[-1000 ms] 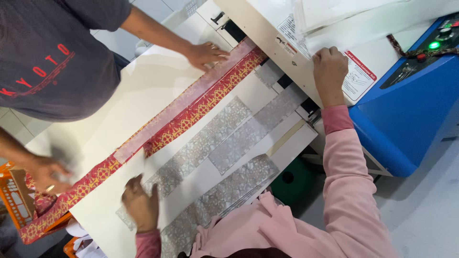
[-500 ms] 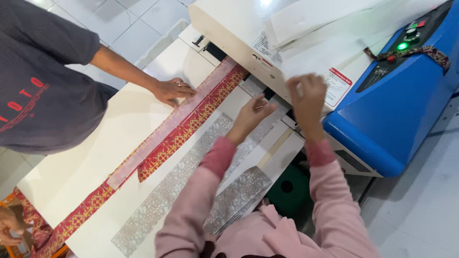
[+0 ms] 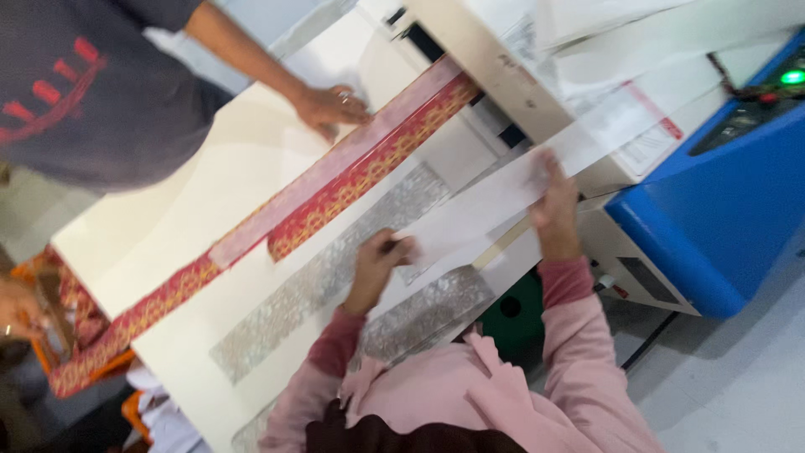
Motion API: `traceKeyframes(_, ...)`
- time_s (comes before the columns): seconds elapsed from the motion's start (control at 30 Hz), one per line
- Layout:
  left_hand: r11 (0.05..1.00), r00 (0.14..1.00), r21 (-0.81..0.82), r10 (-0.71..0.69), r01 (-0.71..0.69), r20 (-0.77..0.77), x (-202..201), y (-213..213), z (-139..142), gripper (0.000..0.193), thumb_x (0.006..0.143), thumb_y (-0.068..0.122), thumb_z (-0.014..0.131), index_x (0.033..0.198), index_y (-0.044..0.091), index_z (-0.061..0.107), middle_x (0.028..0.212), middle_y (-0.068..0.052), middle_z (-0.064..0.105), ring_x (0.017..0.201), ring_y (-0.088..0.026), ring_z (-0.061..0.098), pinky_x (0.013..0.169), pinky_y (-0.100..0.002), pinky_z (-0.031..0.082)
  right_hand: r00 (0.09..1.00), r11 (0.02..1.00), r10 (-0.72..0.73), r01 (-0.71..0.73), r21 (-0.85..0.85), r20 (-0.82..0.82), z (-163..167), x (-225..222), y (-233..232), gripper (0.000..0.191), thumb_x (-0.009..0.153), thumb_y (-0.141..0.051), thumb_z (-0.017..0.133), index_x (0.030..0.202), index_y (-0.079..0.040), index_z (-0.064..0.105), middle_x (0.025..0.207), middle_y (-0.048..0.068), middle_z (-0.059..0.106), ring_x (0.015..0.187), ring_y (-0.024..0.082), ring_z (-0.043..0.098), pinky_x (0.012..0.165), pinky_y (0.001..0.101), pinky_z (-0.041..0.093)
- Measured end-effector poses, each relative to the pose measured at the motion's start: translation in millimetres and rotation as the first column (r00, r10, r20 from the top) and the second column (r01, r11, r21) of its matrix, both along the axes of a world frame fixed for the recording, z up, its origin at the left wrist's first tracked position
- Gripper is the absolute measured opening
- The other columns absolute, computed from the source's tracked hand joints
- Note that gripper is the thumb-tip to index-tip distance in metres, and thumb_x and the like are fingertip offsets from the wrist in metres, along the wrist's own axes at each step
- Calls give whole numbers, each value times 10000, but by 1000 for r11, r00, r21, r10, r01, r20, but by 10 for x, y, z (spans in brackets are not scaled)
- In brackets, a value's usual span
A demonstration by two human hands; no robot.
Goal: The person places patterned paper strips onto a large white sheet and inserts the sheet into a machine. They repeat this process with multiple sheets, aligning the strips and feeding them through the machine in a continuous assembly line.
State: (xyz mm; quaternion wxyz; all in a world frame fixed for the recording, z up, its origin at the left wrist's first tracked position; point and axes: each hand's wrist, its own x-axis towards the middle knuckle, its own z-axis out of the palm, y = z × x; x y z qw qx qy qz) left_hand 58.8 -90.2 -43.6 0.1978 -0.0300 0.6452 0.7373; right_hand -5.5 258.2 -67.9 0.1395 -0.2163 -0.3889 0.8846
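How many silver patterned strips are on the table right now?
2, maybe more. One silver strip runs along the table beside the red strip, under the left hand. Another lies nearer the person. A third may show at the bottom edge, blurred.

two silver strips [image 3: 335, 273], one red strip [image 3: 335, 197]

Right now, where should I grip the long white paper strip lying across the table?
Grip the long white paper strip at its two ends, pinching from above, as the left hand and right hand do. It looks thin, long and floppy, so one-ended grips would probably let it sag.
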Motion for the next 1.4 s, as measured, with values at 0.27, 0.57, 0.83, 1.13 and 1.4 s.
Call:
traceKeyframes(0.27, 831, 863, -290, 504, -474, 33, 1029, -2078, 22, 147, 969, 193, 728, 902, 79, 664, 859, 21, 615, 786, -78, 611, 733, -278, 562, 967, 959, 247, -252, 128, 56, 355, -683, -75, 339, 962, -60, 761, 1269, -59, 618, 1125, 40, 703, 1004, 174, 714, 839, 355, 609)
traceKeyframes(0.57, 669, 722, -519, 679, -533, 133, 1841, -3052, -391, 149, 963, 174, 730, 920, 43, 671, 814, -21, 667, 709, -102, 623, 650, -283, 544, 684, 383, 529, -720, 578, 502, -134, -1068, -570, 205, 873, -195, 825, 987, -41, 753, 853, 38, 719, 714, 127, 655, 633, 301, 542)
traceKeyframes(0.83, 504, 755, -762, 655, -406, 30, 1873, -2954, -582, 388, 974, 261, 771, 831, -67, 623, 707, -99, 621, 618, -160, 547, 585, -327, 465, 760, -59, 334, -574, 817, 558, -241, -940, -868, 301, 808, -209, 844, 1034, -41, 737, 906, 134, 766, 835, 239, 745, 766, 364, 565)
traceKeyframes(1.13, 490, 780, -683, 595, -542, -193, 1952, -2975, -650, 400, 858, 128, 822, 1173, -55, 656, 944, -96, 708, 816, -146, 651, 736, -291, 545, 790, -209, 219, -535, 819, 572, -284, -874, -973, 499, 759, -264, 873, 1151, -51, 650, 933, 165, 764, 903, 349, 727, 798, 460, 550)
traceKeyframes(1.4, 344, 710, -722, 646, -600, -281, 1757, -2993, -856, 490, 780, 99, 871, 1177, 12, 597, 824, -127, 738, 719, -208, 711, 658, -340, 573, 800, -309, 243, -472, 825, 549, -460, -1102, -1025, 484, 802, -230, 861, 1210, -52, 671, 997, 184, 761, 945, 373, 721, 842, 471, 541)
